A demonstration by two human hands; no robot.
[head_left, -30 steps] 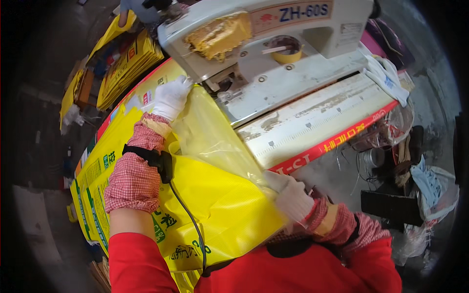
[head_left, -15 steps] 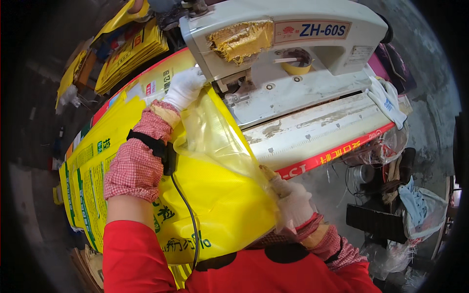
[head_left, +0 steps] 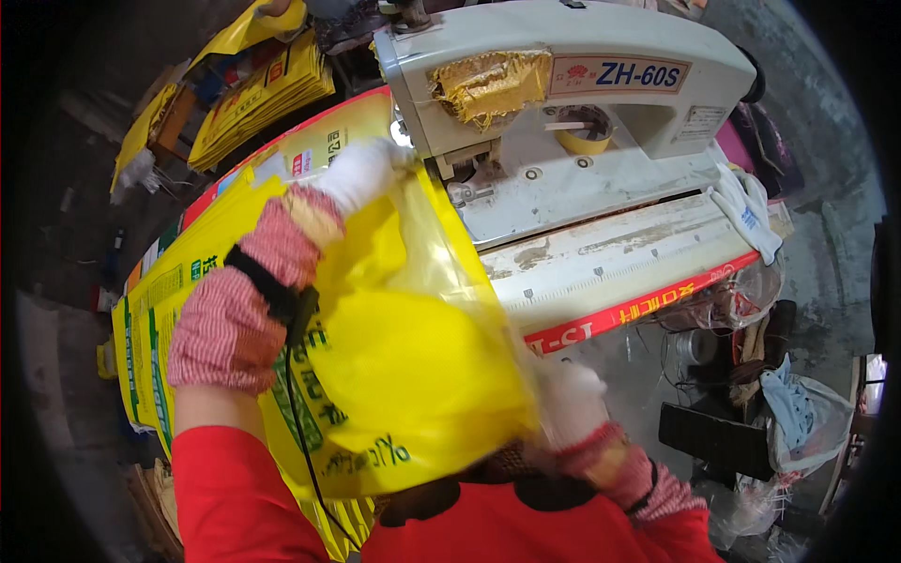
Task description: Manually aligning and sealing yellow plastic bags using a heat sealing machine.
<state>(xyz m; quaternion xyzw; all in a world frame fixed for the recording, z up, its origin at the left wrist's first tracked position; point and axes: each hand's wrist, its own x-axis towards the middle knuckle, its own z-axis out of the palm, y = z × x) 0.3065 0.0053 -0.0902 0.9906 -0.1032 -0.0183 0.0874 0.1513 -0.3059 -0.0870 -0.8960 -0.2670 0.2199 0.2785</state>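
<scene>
A large yellow printed bag [head_left: 422,361] lies across my lap and the table, with a clear plastic liner [head_left: 436,239] along its open edge. My left hand [head_left: 364,176], in a white knit glove, is closed on the far end of that edge, right beside the sewing head of a white industrial sewing machine [head_left: 648,89]. At the near corner, my right hand [head_left: 571,403], also gloved, grips the bag; motion smears its fingers. Checked red sleeve covers wrap both forearms. A black strap with a cable circles my left wrist.
A roll of tape [head_left: 584,139] and a white glove [head_left: 748,208] rest on the machine bed. Folded yellow bags [head_left: 258,103] are stacked at the far left. A plastic bag with a blue cloth [head_left: 793,408] and a dark board [head_left: 715,439] are at right.
The view has shifted, putting the machine farther right in the picture. My left forearm has swung left, and the bag's near part has bulged and creased. My right hand sits slightly lower.
</scene>
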